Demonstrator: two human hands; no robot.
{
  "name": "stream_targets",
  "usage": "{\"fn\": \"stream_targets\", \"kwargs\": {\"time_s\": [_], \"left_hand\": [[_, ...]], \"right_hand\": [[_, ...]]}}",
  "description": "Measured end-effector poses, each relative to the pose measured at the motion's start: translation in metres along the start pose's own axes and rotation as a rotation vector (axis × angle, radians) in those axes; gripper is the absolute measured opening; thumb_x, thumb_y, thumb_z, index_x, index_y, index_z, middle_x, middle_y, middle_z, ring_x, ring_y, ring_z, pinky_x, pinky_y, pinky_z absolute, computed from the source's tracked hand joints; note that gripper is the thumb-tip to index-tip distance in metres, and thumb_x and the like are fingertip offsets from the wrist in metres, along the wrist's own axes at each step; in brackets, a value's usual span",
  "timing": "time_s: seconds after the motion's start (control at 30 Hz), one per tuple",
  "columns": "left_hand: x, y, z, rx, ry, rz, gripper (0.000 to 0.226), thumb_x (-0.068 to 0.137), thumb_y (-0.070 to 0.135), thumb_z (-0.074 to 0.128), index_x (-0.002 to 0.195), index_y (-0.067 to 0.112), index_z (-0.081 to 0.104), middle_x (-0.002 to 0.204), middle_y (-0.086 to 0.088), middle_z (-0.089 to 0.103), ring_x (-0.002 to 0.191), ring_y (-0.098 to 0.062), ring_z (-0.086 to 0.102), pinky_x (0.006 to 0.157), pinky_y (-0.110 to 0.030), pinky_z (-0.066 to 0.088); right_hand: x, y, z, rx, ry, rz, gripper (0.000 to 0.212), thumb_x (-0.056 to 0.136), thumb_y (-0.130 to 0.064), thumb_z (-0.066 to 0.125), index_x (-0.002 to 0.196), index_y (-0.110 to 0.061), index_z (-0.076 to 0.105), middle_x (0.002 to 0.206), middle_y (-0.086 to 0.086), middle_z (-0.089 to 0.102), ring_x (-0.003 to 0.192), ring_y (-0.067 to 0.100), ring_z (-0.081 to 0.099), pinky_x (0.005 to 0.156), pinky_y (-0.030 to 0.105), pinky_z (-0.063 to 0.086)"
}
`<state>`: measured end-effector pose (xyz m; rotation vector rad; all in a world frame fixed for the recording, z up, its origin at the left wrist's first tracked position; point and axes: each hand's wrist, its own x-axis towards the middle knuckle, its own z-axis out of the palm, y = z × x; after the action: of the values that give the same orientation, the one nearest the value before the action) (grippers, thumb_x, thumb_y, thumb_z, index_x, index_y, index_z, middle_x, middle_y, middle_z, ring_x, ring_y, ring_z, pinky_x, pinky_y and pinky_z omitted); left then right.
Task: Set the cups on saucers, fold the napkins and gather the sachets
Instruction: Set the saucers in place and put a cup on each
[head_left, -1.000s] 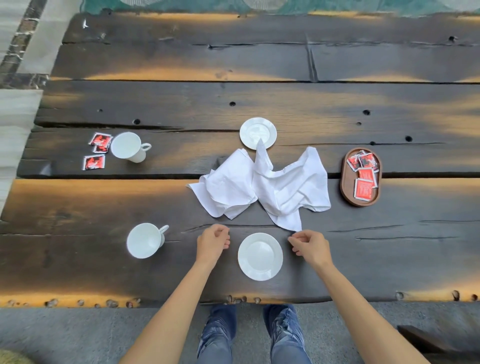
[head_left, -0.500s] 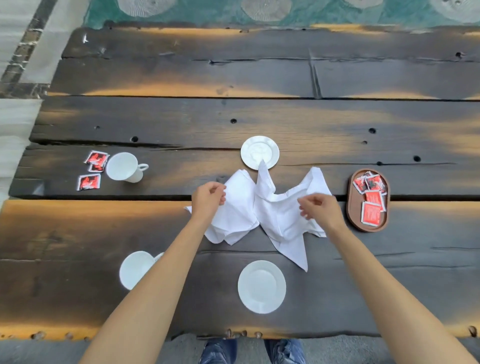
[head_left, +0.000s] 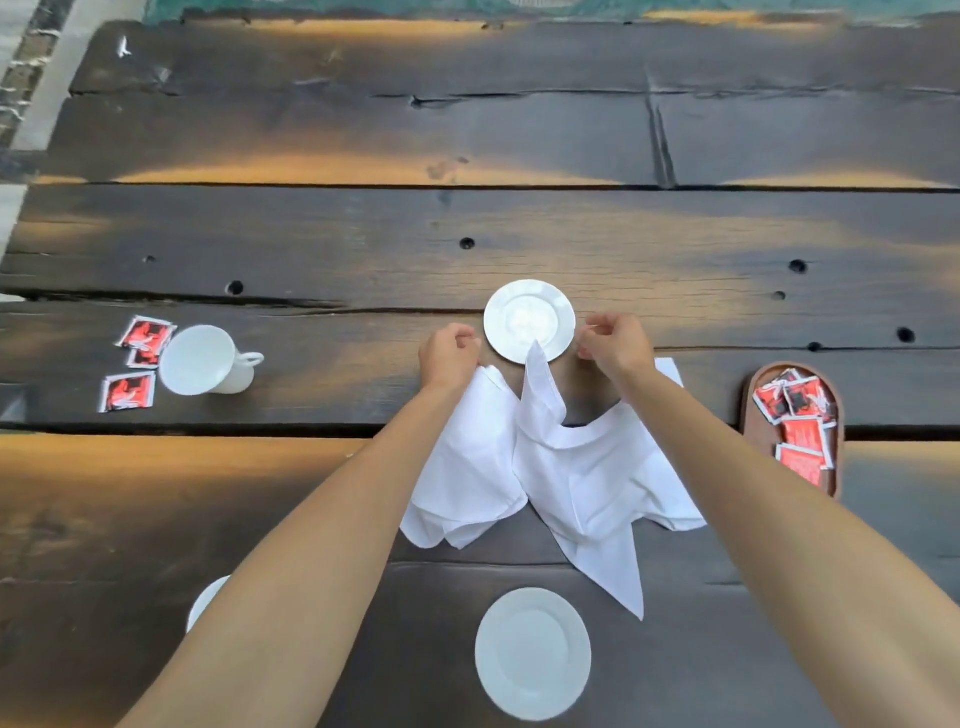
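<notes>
Two crumpled white napkins lie side by side mid-table, the left napkin (head_left: 467, 467) and the right napkin (head_left: 587, 483). My left hand (head_left: 449, 356) and my right hand (head_left: 615, 345) hover with curled fingers on either side of the far saucer (head_left: 519, 317); nothing shows in either grip. A corner of the right napkin overlaps that saucer's near rim. The near saucer (head_left: 532, 652) is bare. One white cup (head_left: 205, 361) lies on its side at the left. My left forearm mostly hides the other cup (head_left: 208, 603). Loose red sachets (head_left: 137, 364) sit beside the tipped cup.
An oval wooden tray (head_left: 746, 410) at the right holds several red sachets (head_left: 795, 415). The table (head_left: 519, 218) is made of dark wooden planks with gaps and knot holes. A pale tiled floor shows past its left edge.
Both hands have moved away from me, from the table's near edge over the napkins to either side of the far saucer. The napkins, cups and sachets have not moved.
</notes>
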<state>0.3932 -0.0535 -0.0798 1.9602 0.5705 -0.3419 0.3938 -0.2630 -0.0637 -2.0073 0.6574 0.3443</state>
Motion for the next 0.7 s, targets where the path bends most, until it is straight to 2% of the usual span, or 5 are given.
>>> {"fn": "stream_targets", "kwargs": {"time_s": [0.17, 0.27, 0.4, 0.53, 0.7], "left_hand": [[0.018, 0.009, 0.014, -0.13, -0.073, -0.108, 0.022, 0.093, 0.004, 0.056, 0.113, -0.001, 0.063, 0.088, -0.015, 0.066, 0.059, -0.014, 0.059, 0.066, -0.024, 0.057], [0.021, 0.013, 0.016, -0.102, -0.038, -0.134, 0.018, 0.089, -0.001, 0.056, 0.105, 0.002, 0.065, 0.082, -0.015, 0.067, 0.063, -0.02, 0.064, 0.08, -0.035, 0.06], [0.02, 0.018, 0.017, -0.07, -0.022, -0.113, 0.019, 0.086, -0.005, 0.052, 0.096, 0.005, 0.065, 0.073, -0.011, 0.067, 0.068, -0.022, 0.064, 0.082, -0.035, 0.059], [0.024, 0.029, 0.022, -0.059, -0.037, -0.07, 0.023, 0.086, -0.007, 0.052, 0.103, -0.001, 0.066, 0.07, -0.009, 0.065, 0.063, -0.019, 0.061, 0.083, -0.035, 0.058], [0.027, 0.035, 0.031, 0.031, -0.073, -0.026, 0.032, 0.086, -0.005, 0.051, 0.11, 0.005, 0.068, 0.062, -0.001, 0.061, 0.065, -0.014, 0.061, 0.085, -0.028, 0.055]], "right_hand": [[0.016, -0.004, 0.011, -0.117, -0.008, -0.081, 0.016, 0.088, -0.014, 0.061, 0.101, -0.012, 0.071, 0.086, 0.013, 0.075, 0.086, 0.027, 0.071, 0.092, 0.041, 0.053], [0.02, -0.003, 0.015, -0.102, 0.025, -0.061, 0.02, 0.085, -0.005, 0.059, 0.099, -0.013, 0.07, 0.081, 0.014, 0.075, 0.08, 0.025, 0.072, 0.09, 0.04, 0.055], [0.025, -0.003, 0.012, -0.088, 0.029, -0.035, 0.026, 0.081, 0.001, 0.056, 0.098, -0.011, 0.071, 0.078, 0.012, 0.074, 0.078, 0.021, 0.072, 0.089, 0.038, 0.056], [0.032, -0.003, 0.004, -0.077, 0.046, -0.035, 0.026, 0.08, 0.002, 0.056, 0.097, -0.01, 0.071, 0.074, 0.012, 0.073, 0.075, 0.021, 0.071, 0.088, 0.038, 0.056], [0.038, -0.002, -0.001, -0.064, 0.051, -0.021, 0.027, 0.079, 0.002, 0.056, 0.1, -0.009, 0.071, 0.074, 0.01, 0.072, 0.081, 0.024, 0.073, 0.091, 0.039, 0.056]]}}
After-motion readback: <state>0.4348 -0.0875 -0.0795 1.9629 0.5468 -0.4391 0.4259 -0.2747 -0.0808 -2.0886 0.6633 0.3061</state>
